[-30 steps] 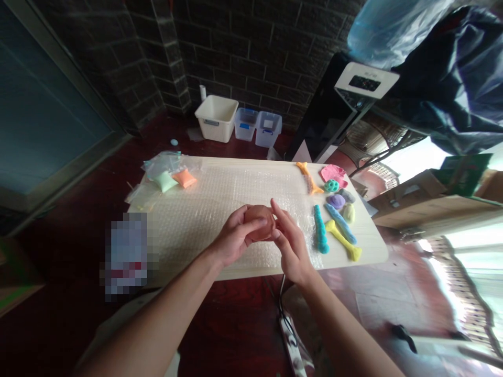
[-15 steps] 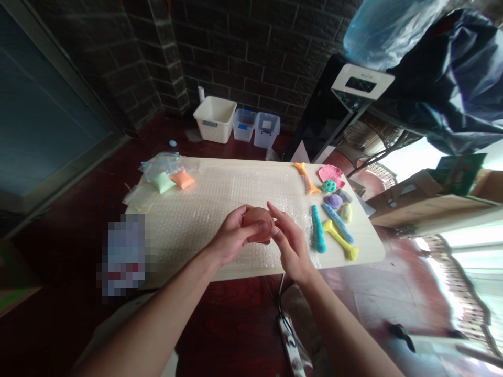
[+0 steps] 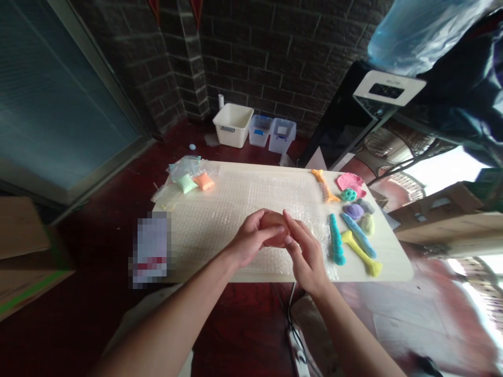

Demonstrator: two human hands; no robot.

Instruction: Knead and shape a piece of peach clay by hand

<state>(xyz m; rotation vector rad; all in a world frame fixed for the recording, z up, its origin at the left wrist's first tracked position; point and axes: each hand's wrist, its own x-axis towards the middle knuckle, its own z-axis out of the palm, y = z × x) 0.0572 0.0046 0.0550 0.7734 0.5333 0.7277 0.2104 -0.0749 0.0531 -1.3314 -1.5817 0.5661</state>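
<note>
A rounded lump of brown modelling clay (image 3: 274, 220) is held between both hands above the bubble wrap. My left hand (image 3: 251, 236) wraps round its left side, thumb laid across the front. At the right edge of the lump, my right hand (image 3: 308, 256) presses with fingers and thumb; the far side is hidden by the hands. Right of my hands lie a teal ridged clay strip (image 3: 337, 241), a yellow bone-shaped clay piece (image 3: 360, 253) and a blue clay roll (image 3: 359, 234). An orange clay piece (image 3: 325, 187) rests farther back.
Bubble wrap (image 3: 220, 220) covers much of the pale table (image 3: 389, 262). A pink clay piece (image 3: 351, 182), a teal openwork ball (image 3: 348, 195) and a purple lump (image 3: 353, 211) sit at the right. Green (image 3: 186, 183) and orange (image 3: 204, 181) packets lie back left. Bins (image 3: 233, 125) stand behind.
The whole scene has shifted rightward in view as the head turned left. My right fingers now reach further over the brown clay, which stays between both hands.
</note>
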